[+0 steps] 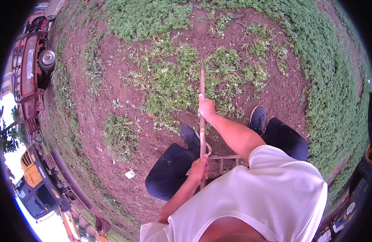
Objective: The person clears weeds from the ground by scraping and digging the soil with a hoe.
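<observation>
A long wooden pole (202,131) runs upright through the middle of the head view. My right hand (206,108) is wrapped round it about halfway along, with the thumb laid along the wood. Lower down, close to my body, my left hand (199,168) is closed round the same pole. Its far end meets loose green plants (169,86) lying on the soil; whatever tip it has there is hidden. Beside my left hand shows a barred wooden frame (224,157), partly covered by my shirt. I cannot tell whether it joins the pole.
My shoes (190,138) stand on brown soil (149,147). Dense low plants (335,80) grow right and at the top. A small white item (130,174) lies at left. Farther left are a red vehicle (29,68) and a yellow excavator (34,173).
</observation>
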A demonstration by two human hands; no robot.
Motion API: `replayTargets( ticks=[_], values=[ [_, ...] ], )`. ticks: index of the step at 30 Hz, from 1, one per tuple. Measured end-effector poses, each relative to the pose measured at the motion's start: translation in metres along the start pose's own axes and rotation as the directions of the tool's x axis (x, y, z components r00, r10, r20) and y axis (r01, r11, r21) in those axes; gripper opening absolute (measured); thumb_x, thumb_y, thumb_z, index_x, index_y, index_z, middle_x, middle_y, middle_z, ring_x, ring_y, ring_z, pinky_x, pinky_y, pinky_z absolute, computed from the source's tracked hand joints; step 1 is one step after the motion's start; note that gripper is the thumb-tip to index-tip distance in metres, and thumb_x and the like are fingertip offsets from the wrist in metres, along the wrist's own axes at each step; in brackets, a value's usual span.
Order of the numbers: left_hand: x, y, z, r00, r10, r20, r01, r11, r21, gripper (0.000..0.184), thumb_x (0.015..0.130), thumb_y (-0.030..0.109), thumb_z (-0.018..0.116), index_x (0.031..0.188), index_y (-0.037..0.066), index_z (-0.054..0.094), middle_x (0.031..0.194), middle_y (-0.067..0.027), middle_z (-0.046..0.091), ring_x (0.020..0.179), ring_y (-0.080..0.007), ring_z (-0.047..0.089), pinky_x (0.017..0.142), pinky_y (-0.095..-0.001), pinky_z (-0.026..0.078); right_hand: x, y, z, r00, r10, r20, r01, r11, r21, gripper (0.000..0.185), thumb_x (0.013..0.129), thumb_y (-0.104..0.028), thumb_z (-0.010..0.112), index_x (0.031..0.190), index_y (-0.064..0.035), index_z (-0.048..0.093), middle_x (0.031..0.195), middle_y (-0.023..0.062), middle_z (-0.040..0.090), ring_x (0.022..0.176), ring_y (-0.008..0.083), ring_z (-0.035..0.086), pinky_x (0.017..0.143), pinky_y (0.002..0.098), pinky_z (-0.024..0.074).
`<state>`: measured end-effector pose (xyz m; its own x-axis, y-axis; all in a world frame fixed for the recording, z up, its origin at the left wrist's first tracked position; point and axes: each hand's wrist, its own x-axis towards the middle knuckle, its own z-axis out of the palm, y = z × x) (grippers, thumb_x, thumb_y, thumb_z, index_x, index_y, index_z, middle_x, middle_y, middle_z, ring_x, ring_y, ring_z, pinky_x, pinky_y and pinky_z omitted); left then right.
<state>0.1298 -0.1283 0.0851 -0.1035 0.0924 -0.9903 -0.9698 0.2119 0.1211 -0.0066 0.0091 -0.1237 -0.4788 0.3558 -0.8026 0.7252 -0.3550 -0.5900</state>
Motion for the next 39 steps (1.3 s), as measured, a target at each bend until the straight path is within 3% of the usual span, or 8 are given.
replayTargets(
  ticks=[10,14,19,22,24,26,30,39],
  values=[
    [0.014,0.013,0.073,0.952,0.306,0.014,-0.306,0.952,0.012,0.035,0.104,0.042,0.051,0.083,0.014,0.045,0.056,0.0031,0.039,0.040,-0.0112,0.037,0.038,-0.0310,0.038,-0.067,-0.066,-0.064,0.988,-0.005,0.153,-0.046,0.946,0.322,0.041,0.098,-0.044,0.060,0.083,-0.0060,0.055,0.061,0.0034,0.052,0.045,0.0164,0.050,0.041,0.0350,0.0417],
    [-0.010,-0.004,0.083,0.850,0.496,0.180,-0.528,0.797,0.294,0.037,0.103,0.045,0.052,0.095,0.008,0.052,0.067,-0.0027,0.054,0.050,-0.0149,0.053,0.050,-0.0335,0.050,-0.112,-0.080,-0.107,0.986,-0.088,0.140,0.034,0.937,0.346,0.044,0.098,-0.043,0.060,0.074,-0.0073,0.053,0.055,0.0033,0.048,0.041,0.0166,0.044,0.038,0.0345,0.0340],
    [-0.061,-0.045,0.045,0.605,0.749,0.270,-0.754,0.430,0.496,0.051,0.102,0.036,0.057,0.135,-0.002,0.052,0.099,-0.0101,0.069,0.080,-0.0160,0.068,0.066,-0.0306,0.054,-0.144,-0.136,-0.190,0.940,-0.316,0.128,0.328,0.940,-0.090,0.047,0.099,-0.042,0.060,0.070,-0.0053,0.054,0.056,0.0039,0.051,0.043,0.0174,0.047,0.043,0.0375,0.0385],
    [-0.118,-0.033,-0.007,0.482,0.875,0.040,-0.801,0.422,0.426,0.041,0.101,0.026,0.060,0.131,-0.002,0.056,0.097,-0.0085,0.069,0.079,-0.0128,0.068,0.064,-0.0257,0.051,-0.190,-0.176,-0.259,0.849,-0.523,0.074,0.387,0.519,-0.762,0.057,0.098,-0.051,0.056,0.093,0.0040,0.070,0.063,0.0083,0.063,0.054,0.0199,0.060,0.061,0.0402,0.0495],
    [-0.121,-0.027,-0.059,0.292,0.948,-0.122,-0.847,0.316,0.427,0.037,0.101,0.026,0.061,0.126,-0.002,0.060,0.095,-0.0067,0.069,0.076,-0.0114,0.067,0.062,-0.0238,0.050,-0.217,-0.184,-0.298,0.846,-0.533,0.027,0.364,0.539,-0.760,0.055,0.098,-0.051,0.056,0.091,0.0018,0.070,0.064,0.0064,0.062,0.057,0.0185,0.060,0.062,0.0400,0.0488],
    [-0.136,-0.021,-0.098,0.328,0.906,-0.269,-0.861,0.403,0.309,0.037,0.101,0.030,0.061,0.121,-0.001,0.062,0.093,-0.0073,0.069,0.075,-0.0107,0.066,0.057,-0.0238,0.049,-0.266,-0.193,-0.333,0.884,-0.467,0.012,0.366,0.677,-0.639,0.053,0.098,-0.049,0.060,0.082,0.0012,0.066,0.061,0.0051,0.057,0.054,0.0163,0.054,0.054,0.0375,0.0432],
    [-0.127,-0.017,-0.137,0.405,0.854,-0.326,-0.856,0.480,0.192,0.031,0.101,0.029,0.061,0.111,0.000,0.063,0.082,-0.0056,0.067,0.060,-0.0095,0.062,0.050,-0.0222,0.043,-0.320,-0.195,-0.395,0.805,-0.592,-0.041,0.216,0.357,-0.909,0.054,0.099,-0.046,0.061,0.068,-0.0010,0.061,0.055,0.0058,0.053,0.047,0.0174,0.049,0.049,0.0389,0.0397],
    [-0.105,-0.031,-0.159,0.402,0.859,-0.316,-0.851,0.478,0.218,0.029,0.098,0.029,0.063,0.099,0.000,0.066,0.075,-0.0049,0.065,0.055,-0.0082,0.052,0.053,-0.0256,0.044,-0.281,-0.029,-0.421,0.919,-0.382,-0.099,0.231,0.724,-0.650,0.048,0.095,-0.044,0.067,0.065,-0.0064,0.057,0.055,0.0005,0.050,0.046,0.0144,0.045,0.046,0.0345,0.0367]
  ],
)
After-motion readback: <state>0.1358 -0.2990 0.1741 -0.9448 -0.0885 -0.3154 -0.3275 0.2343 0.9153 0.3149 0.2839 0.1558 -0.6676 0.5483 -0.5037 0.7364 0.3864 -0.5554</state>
